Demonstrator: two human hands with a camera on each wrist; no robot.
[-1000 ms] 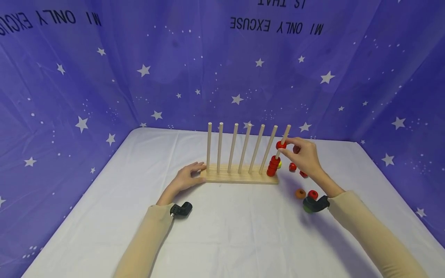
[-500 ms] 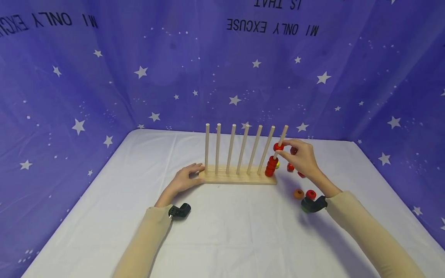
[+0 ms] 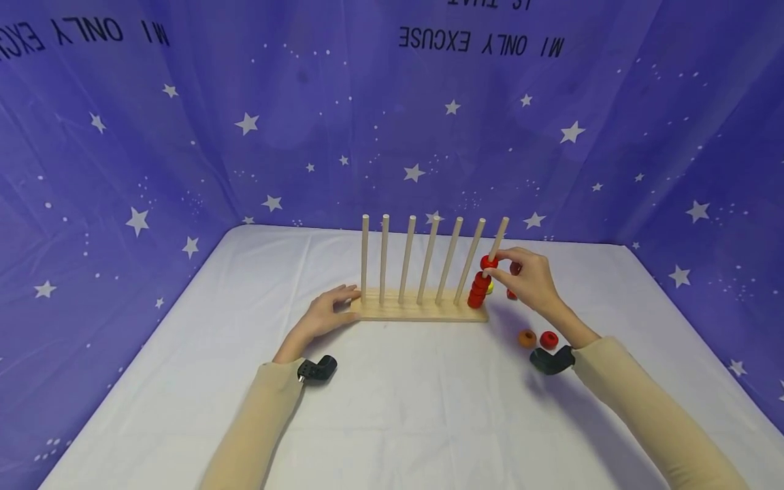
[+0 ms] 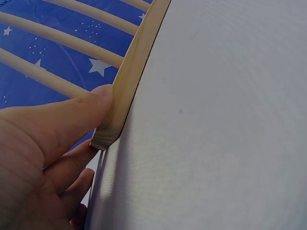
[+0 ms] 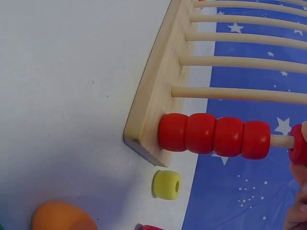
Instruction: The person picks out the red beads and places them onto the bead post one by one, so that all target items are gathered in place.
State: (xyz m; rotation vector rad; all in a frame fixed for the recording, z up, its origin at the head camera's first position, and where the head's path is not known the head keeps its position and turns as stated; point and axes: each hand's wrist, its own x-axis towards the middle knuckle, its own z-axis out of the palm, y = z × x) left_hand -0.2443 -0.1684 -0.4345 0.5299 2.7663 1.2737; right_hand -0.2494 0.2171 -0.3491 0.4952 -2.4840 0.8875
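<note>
A wooden peg rack [image 3: 416, 313] stands on the table, with a row of upright pegs. My left hand [image 3: 324, 314] holds the left end of its base, thumb on the front edge and fingers behind, as the left wrist view also shows. Several red beads [image 5: 213, 135] are stacked on the rightmost peg [image 3: 498, 238]. Above them, my right hand [image 3: 531, 278] pinches another red bead [image 3: 488, 263] threaded on that peg. A short stretch of bare peg shows beneath this bead in the right wrist view. A darker red bead [image 3: 515, 268] shows inside the right hand's curl.
A yellow bead [image 5: 166, 185] lies beside the rack's right end. Orange [image 3: 527, 338] and red [image 3: 548, 339] beads lie nearer the front, by the right wrist's black camera [image 3: 551, 361]. One more red bead [image 3: 512, 295] lies behind the right hand. A purple star-patterned curtain [image 3: 343, 122] surrounds the table.
My right hand has lowered the pinched red bead along the rightmost peg, nearer the stack. The left hand stays at the rack's left end. The head view has shifted slightly.
</note>
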